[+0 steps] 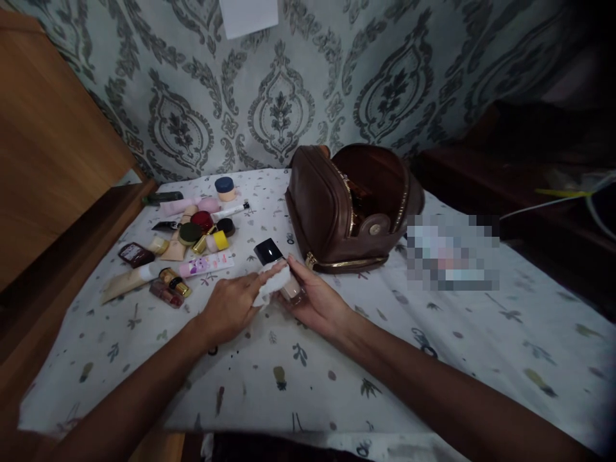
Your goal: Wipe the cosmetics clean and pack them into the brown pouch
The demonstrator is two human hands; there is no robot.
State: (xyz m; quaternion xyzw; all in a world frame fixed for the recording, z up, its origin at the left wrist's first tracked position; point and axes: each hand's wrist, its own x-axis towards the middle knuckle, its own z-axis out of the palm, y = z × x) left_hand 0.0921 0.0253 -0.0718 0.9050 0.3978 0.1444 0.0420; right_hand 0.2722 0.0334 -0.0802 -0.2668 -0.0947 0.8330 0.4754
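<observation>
A small bottle (292, 290) with smooth, see-through walls and pale beige contents is tilted between the two hands, its glossy black cap (269, 252) (blocky, with squared edges) pointing away and to the left. The right hand (320, 301) has its fingers closed around the bottle's body from the right, with the thumb lying along the upper side near the cap. The left hand (228, 312) pinches a soft, crumpled white tissue (273, 284), its fingers stretched flat over it and pressing it to the bottle's left side, so the bottle lies just beyond those fingertips and within the grip of the other hand.

Both hands are above the surface (308, 391), which is draped in a white cloth printed with small plants (pineapples among them) and faintly creased. Just beyond the right hand stands a brown bag (317, 205) of leather-like material, boxy with rounded edges, its metal-toothed zip parted over a dark inside. Left of the bottle lies a loose cluster: a slim pink-and-white tube (206, 264), a flat beige tube (129, 282), a round olive-lidded pot (190, 233), a shiny red round container (201, 222) and, farther back, an upright jar (224, 190) with a dark blue lid. A pixelated patch at the right hides whatever lies there.
</observation>
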